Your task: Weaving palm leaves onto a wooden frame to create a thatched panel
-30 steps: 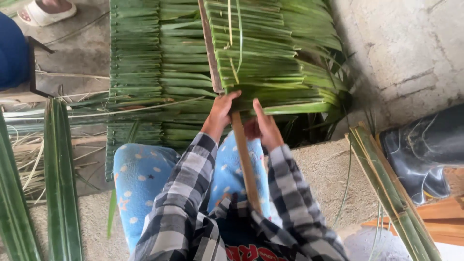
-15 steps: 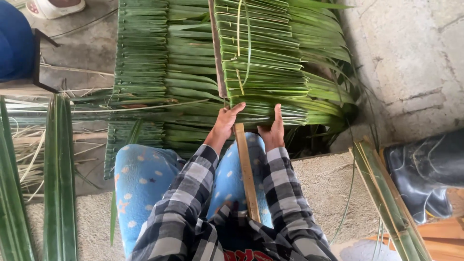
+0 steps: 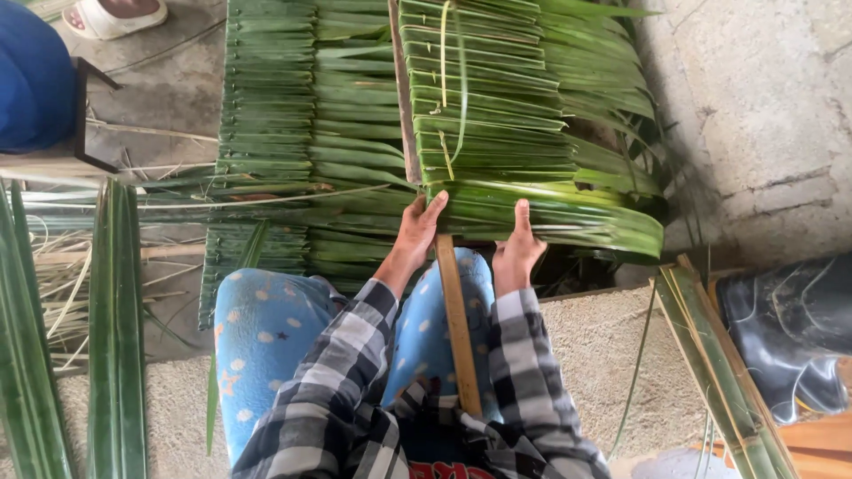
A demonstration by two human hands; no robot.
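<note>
Left hand (image 3: 415, 232) and right hand (image 3: 517, 246) reached far, fingers pressed flat against the nearest folded leaf (image 3: 550, 213), either side of the wooden slat (image 3: 457, 328) between the knees.

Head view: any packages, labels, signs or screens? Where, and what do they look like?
No packages, signs or screens in view.
Shirt print: bottom edge, between the checked sleeves; red shapes on dark cloth, mostly cut off.
Otherwise only the green leaf panel, with the left hand and right hand on its near edge.
</note>
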